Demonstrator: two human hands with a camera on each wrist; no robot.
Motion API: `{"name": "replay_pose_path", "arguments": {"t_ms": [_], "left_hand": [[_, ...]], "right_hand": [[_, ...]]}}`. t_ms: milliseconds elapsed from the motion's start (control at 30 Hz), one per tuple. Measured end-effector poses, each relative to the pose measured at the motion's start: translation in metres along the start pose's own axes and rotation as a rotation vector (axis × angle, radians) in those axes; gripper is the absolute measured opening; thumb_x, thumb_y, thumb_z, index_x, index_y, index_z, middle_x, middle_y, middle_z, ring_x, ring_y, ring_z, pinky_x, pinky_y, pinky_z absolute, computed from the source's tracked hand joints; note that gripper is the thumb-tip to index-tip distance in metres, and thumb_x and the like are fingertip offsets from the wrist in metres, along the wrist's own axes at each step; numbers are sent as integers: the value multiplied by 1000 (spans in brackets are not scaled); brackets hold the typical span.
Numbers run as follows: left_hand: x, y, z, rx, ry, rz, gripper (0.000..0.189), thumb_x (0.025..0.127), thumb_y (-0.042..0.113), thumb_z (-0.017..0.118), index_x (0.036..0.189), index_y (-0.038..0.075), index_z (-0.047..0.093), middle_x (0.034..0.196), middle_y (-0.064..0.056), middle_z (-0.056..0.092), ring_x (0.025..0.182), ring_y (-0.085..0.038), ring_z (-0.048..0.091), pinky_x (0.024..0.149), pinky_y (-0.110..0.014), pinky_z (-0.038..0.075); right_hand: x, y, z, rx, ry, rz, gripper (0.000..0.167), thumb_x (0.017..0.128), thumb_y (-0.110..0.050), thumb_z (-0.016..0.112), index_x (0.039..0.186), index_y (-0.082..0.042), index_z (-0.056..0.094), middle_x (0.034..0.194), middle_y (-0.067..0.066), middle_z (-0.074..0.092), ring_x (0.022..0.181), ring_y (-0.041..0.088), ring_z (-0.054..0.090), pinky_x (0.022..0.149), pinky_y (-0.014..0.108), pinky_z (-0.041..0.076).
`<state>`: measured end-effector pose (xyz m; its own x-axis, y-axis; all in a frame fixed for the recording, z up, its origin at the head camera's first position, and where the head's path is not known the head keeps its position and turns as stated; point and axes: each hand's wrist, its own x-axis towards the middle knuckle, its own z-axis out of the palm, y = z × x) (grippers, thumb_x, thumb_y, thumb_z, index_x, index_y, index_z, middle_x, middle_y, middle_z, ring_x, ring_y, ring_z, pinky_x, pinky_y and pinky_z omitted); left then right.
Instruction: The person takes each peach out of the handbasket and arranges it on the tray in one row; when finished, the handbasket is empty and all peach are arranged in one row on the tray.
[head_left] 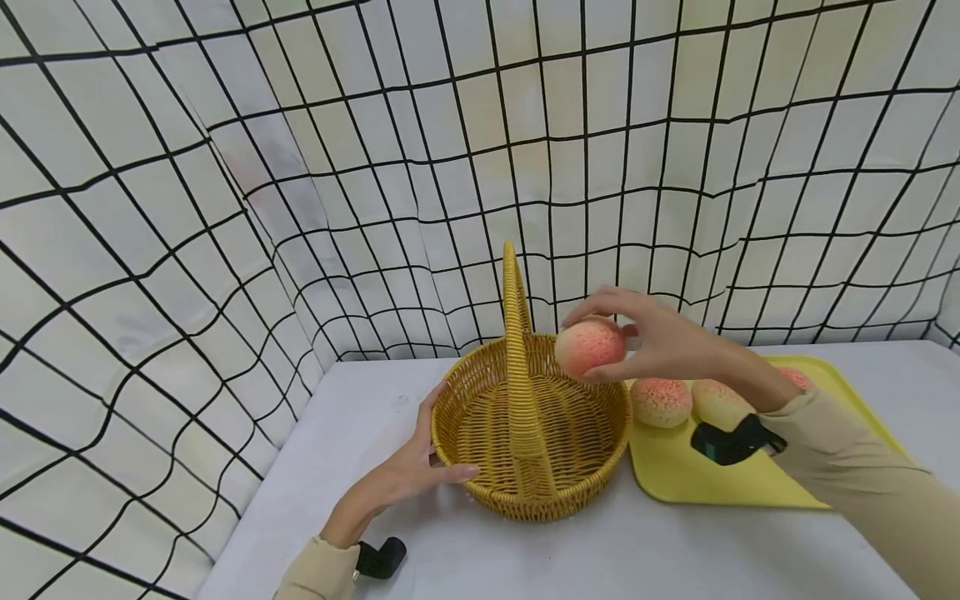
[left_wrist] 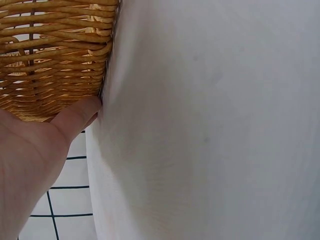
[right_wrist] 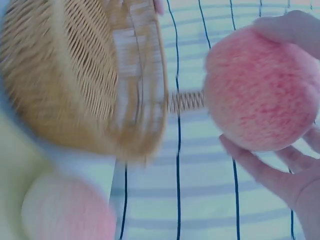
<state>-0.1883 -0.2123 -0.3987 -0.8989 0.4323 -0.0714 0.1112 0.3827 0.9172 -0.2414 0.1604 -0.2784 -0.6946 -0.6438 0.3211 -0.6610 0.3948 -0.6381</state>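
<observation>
A round wicker basket (head_left: 532, 508) with a tall arched handle (head_left: 522, 383) stands on the table, its inside bare. At its left side my left hand (head_left: 412, 462) holds the wall, thumb across the rim and fingers along the outside; in the left wrist view, a fingertip sits low against the weave. Over the basket's right rim my right hand (head_left: 648, 337) grips a pink and cream peach (head_left: 591, 347) between thumb and fingers. From the right wrist view, the peach (right_wrist: 262, 90) is raised above rim height, beside the handle.
Right of the basket lies a yellow tray (head_left: 720, 483) with several more peaches, one peach (head_left: 662, 402) close to the basket's wall. My right forearm (head_left: 847, 475) crosses over the tray. White sheeting with a black grid net (head_left: 600, 167) rises behind and at the left of the table.
</observation>
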Motion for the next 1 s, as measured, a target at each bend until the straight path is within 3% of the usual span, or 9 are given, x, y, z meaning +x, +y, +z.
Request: {"name": "replay_pose_path", "arguments": {"t_ms": [100, 267, 467, 567, 733, 833, 1000], "left_hand": [[-1, -1, -1, 1, 1, 2, 127, 88, 36, 85, 166, 26, -15, 172, -22, 2, 155, -44, 21, 122, -62, 24], [-4, -2, -3, 11, 19, -15, 128, 87, 37, 85, 166, 26, -15, 172, -23, 1, 156, -45, 19, 122, -63, 23], [-4, -1, -3, 12, 23, -17, 127, 88, 35, 85, 166, 28, -15, 172, -24, 2, 155, -45, 22, 122, -61, 24], [-3, 0, -3, 9, 18, -15, 127, 88, 35, 85, 166, 28, -15, 172, -24, 2, 155, -44, 22, 123, -61, 24], [-2, 1, -2, 19, 18, -16, 127, 88, 36, 84, 166, 28, -15, 172, -24, 4, 155, -44, 21, 123, -61, 22], [-2, 1, -2, 15, 13, -10, 126, 88, 35, 84, 166, 28, -15, 172, -24, 4, 155, -44, 21, 123, -61, 23], [0, 0, 0, 8, 12, -6, 126, 88, 35, 84, 166, 29, -14, 172, -23, 3, 155, -43, 22, 123, -59, 24]], "right_hand": [[-27, 7, -19, -1, 90, 12, 55, 84, -15, 90, 132, -20, 65, 134, -5, 58, 119, 15, 54, 93, 37, 58], [-66, 19, -46, -39, 218, 16, 62, 81, 1, 89, 135, -14, 63, 133, -2, 59, 120, 12, 54, 90, 17, 55], [-116, 39, -73, -129, 357, 164, 68, 77, 5, 89, 137, -12, 62, 129, -6, 59, 110, 4, 56, 83, 7, 49], [-143, 55, -86, -135, 423, 256, 67, 80, 7, 87, 137, -12, 59, 128, -12, 58, 105, -3, 57, 78, 6, 49], [-181, 89, -97, -140, 533, 329, 70, 81, 16, 82, 136, -20, 58, 123, -23, 53, 101, -13, 53, 73, 4, 48], [-201, 113, -97, -136, 560, 369, 73, 80, 18, 81, 132, -28, 58, 120, -25, 51, 102, -15, 50, 70, 5, 49], [-228, 148, -91, -152, 560, 446, 70, 78, 13, 84, 129, -28, 59, 117, -29, 50, 99, -15, 47, 64, 9, 51]]}}
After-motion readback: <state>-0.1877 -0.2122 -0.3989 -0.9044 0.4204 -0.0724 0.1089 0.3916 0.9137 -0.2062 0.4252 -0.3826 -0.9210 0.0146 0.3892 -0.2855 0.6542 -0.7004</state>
